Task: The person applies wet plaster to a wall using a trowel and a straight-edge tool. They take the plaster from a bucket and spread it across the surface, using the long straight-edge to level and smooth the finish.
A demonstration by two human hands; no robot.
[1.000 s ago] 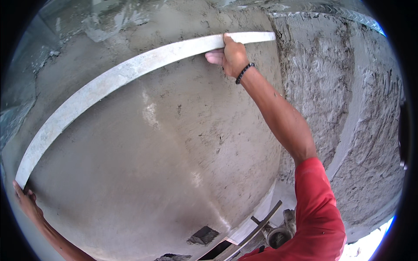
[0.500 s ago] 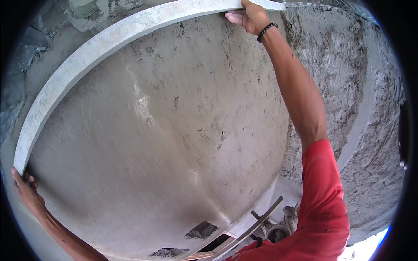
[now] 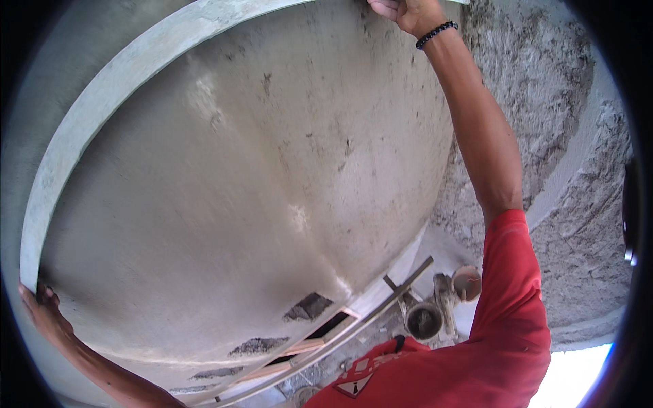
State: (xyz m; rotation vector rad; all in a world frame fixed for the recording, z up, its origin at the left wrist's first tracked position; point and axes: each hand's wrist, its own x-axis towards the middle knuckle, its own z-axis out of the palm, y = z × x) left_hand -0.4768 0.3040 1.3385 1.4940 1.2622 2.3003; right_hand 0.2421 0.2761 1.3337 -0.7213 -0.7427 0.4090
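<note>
A long pale straightedge (image 3: 122, 78) lies against a grey plastered wall (image 3: 224, 177); the lens bends its line from lower left to upper right. My left hand (image 3: 47, 314) grips its lower left end, thumb on the outer side and fingers curled by the wall. Toward the other end, my right hand (image 3: 408, 12) holds the bar, with a black bead bracelet (image 3: 437, 35) on the wrist. The top edge of the picture cuts off part of that hand and part of the bar. Rough patches and small pits mark the plaster.
Rougher, unsmoothed plaster (image 3: 524, 88) covers the wall at right. Below are a bucket (image 3: 423, 321) with grey contents, a second bucket (image 3: 466, 283) and wooden planks (image 3: 326, 343). Dark holes (image 3: 308, 307) break the wall's lower part.
Both hands still hold the straightedge. Its upper stretch and my right hand now sit higher in view, partly cut off; my left hand appears slightly lower. More of the buckets and planks shows below.
</note>
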